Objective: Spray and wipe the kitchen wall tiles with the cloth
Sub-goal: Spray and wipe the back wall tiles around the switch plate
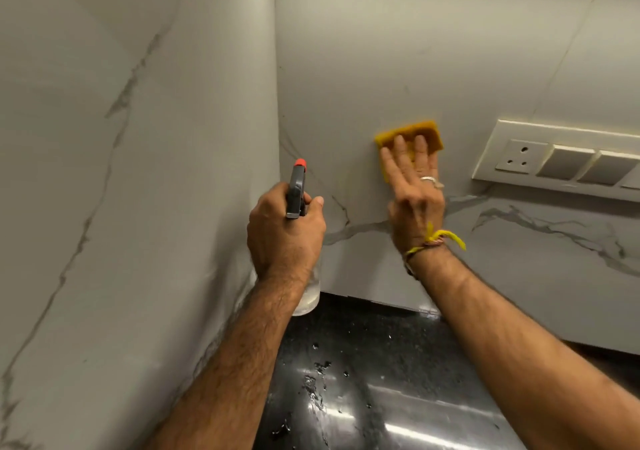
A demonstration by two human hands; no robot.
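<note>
Pressing a yellow cloth flat against the wall tiles, the person's right hand works just left of the switch plate, fingers straight and spread over the cloth, so nothing is pinched; the grip here is an open palm pushing. A ring shows on one finger and a yellow thread is tied at the wrist. The left hand has its grip closed around the neck of a spray bottle, whose orange nozzle points toward the corner of the walls, further left of the switch plate; the clear body of the bottle hangs below the fist, with liquid seemingly still in it. Below the switch plate lies the dark counter, which carries scattered water drops. The step in hand looks like wiping. To do it well, the palm should keep even pressure so the whole cloth stays in contact, move in overlapping strokes, and stop short of the switch plate so moisture stays out of the socket. Spraying is best aimed at the bare tile toward the corner, lightly, since runoff appears to collect on the counter.
</note>
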